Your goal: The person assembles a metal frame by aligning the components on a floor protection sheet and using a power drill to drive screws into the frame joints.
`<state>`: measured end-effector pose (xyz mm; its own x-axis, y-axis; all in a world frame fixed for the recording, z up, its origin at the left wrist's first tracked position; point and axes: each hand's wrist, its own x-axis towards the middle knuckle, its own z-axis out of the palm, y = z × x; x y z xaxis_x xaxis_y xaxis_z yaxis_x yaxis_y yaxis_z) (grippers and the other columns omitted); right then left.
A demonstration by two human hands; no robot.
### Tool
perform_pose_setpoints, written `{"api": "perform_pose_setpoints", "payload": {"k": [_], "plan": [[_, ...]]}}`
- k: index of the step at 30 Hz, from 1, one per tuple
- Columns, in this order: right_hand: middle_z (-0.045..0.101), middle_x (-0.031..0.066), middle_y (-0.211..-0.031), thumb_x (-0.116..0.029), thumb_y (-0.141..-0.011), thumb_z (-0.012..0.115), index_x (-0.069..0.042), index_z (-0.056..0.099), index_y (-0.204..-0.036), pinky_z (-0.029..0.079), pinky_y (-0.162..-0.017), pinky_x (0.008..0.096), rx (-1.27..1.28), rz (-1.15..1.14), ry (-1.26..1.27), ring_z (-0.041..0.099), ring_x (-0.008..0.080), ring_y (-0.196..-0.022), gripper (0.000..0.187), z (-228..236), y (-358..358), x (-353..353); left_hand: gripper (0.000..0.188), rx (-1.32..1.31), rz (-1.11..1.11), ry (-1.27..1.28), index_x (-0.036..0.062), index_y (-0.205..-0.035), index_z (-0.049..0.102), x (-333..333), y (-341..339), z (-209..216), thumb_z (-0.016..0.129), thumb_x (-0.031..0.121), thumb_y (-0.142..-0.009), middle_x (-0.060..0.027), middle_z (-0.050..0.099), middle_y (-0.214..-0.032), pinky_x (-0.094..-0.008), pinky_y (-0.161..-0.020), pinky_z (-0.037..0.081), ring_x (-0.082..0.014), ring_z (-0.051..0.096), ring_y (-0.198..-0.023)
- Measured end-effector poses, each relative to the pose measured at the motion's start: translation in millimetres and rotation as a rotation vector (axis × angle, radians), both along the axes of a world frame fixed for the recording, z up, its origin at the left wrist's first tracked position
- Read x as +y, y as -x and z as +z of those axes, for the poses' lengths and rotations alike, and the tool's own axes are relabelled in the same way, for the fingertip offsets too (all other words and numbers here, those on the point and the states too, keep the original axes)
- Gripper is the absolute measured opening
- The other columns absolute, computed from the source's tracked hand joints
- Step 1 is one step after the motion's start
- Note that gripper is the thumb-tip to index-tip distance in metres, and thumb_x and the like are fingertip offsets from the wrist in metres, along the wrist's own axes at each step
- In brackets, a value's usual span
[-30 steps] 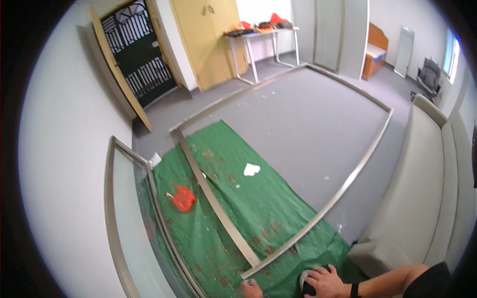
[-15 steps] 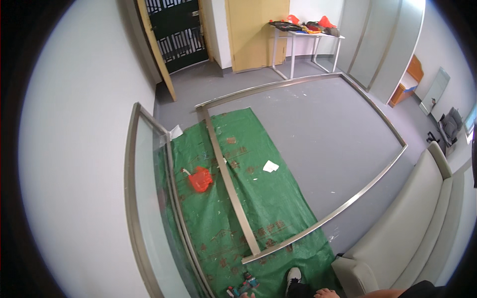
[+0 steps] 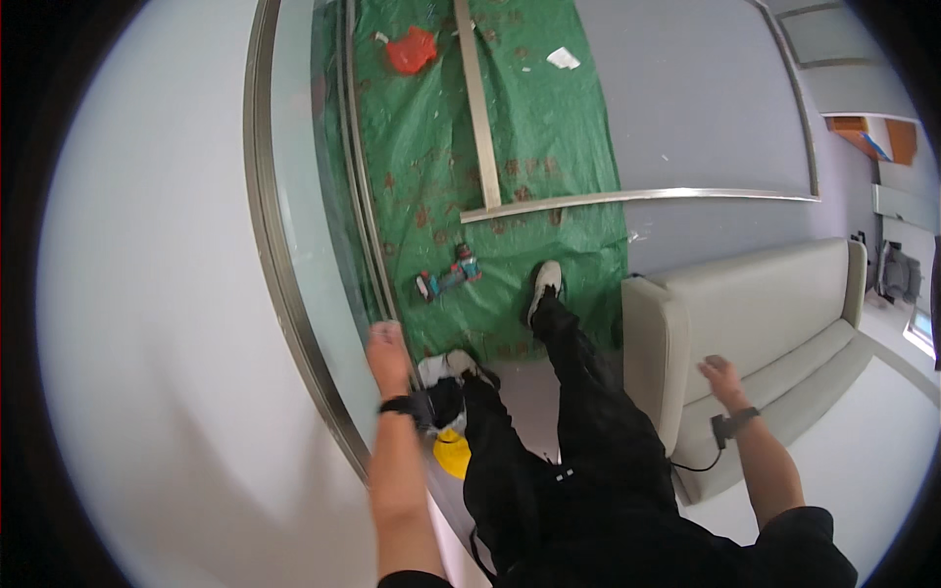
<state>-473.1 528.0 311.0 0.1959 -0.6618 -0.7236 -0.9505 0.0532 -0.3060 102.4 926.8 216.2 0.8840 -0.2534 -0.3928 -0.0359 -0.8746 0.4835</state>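
Note:
My left hand (image 3: 387,345), smeared by motion, is over the lower end of the metal rails (image 3: 371,230) beside a metal-framed glass panel (image 3: 284,186) along the wall. I cannot tell whether it touches the rail or how its fingers are set. In front of the sofa (image 3: 740,304), my right hand (image 3: 723,379) is raised with loosely bent fingers apart and nothing visible in it. A teal and black cordless power tool (image 3: 449,278) lies on the green floor sheet (image 3: 520,245), nearest to my left hand.
A large metal frame (image 3: 637,196) lies flat ahead, its crossbar (image 3: 477,108) over the sheet. A red plastic bag (image 3: 412,49) and a white scrap (image 3: 563,59) are farther off. By my left leg is a yellow thing (image 3: 452,453). An orange-brown wooden piece (image 3: 887,139) stands far right.
My view has tipped down toward my body, so the door and the far table have left it. Both forearms are now raised in view, the left hand at the panel side, the right by the sofa.

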Motion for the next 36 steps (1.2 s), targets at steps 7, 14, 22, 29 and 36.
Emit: {"api": "perform_pose_setpoints", "payload": {"k": [7, 14, 22, 29, 36], "plan": [[0.064, 0.0017, -0.099, -0.036, -0.086, 0.061, -0.009, 0.060, -0.117, 0.044, -0.066, 0.0263, -0.074, -0.512, 0.105, 0.063, 0.0155, -0.089, 0.041, 180, 3, -120, 0.029, -0.152, 0.131, 0.216, -0.0019, -0.121, 0.053, 188, -145, 235, 0.047, 0.016, -0.098, -0.0072, 0.058, -0.108, -0.0303, -0.088, 0.047, -0.0159, 0.055, -0.099], [0.068, 0.0111, -0.093, -0.013, -0.073, 0.072, -0.002, 0.066, -0.104, 0.051, -0.077, 0.0334, -0.001, 0.257, -0.262, 0.064, 0.0205, -0.085, 0.033, 172, -40, -62, 0.027, 0.420, 0.606, 0.770, 0.0054, -0.119, 0.053, 213, -55, 367, 0.047, 0.018, -0.097, -0.0104, 0.060, -0.115, -0.0371, -0.095, 0.048, -0.0203, 0.058, -0.103], [0.070, 0.0087, -0.097, -0.023, -0.078, 0.068, -0.006, 0.066, -0.112, 0.049, -0.081, 0.0333, -0.173, 0.391, -0.808, 0.062, 0.0200, -0.089, 0.038, 202, -34, 81, 0.033, 0.966, -0.289, -0.172, -0.0011, -0.122, 0.054, 82, 156, 344, 0.046, 0.019, -0.097, -0.0146, 0.055, -0.127, -0.0395, -0.086, 0.050, -0.0231, 0.057, -0.109], [0.067, 0.0024, -0.095, -0.019, -0.079, 0.067, -0.001, 0.067, -0.109, 0.047, -0.075, 0.0302, -0.154, -0.140, -0.815, 0.058, 0.0125, -0.086, 0.035, 233, -146, 52, 0.035, 0.898, -0.178, -0.152, -0.0016, -0.122, 0.054, 50, 79, 329, 0.048, 0.021, -0.096, -0.0163, 0.055, -0.127, -0.0397, -0.089, 0.048, -0.0257, 0.056, -0.110], [0.065, 0.0058, -0.080, -0.024, -0.080, 0.065, 0.000, 0.067, -0.096, 0.045, -0.067, 0.0315, -0.213, -0.215, -0.567, 0.057, 0.0136, -0.073, 0.029, 180, -242, 45, 0.037, 0.880, -0.316, -0.123, -0.0021, -0.123, 0.054, -25, -89, 273, 0.049, 0.023, -0.096, -0.0180, 0.056, -0.126, -0.0399, -0.092, 0.046, -0.0284, 0.055, -0.111]]}}
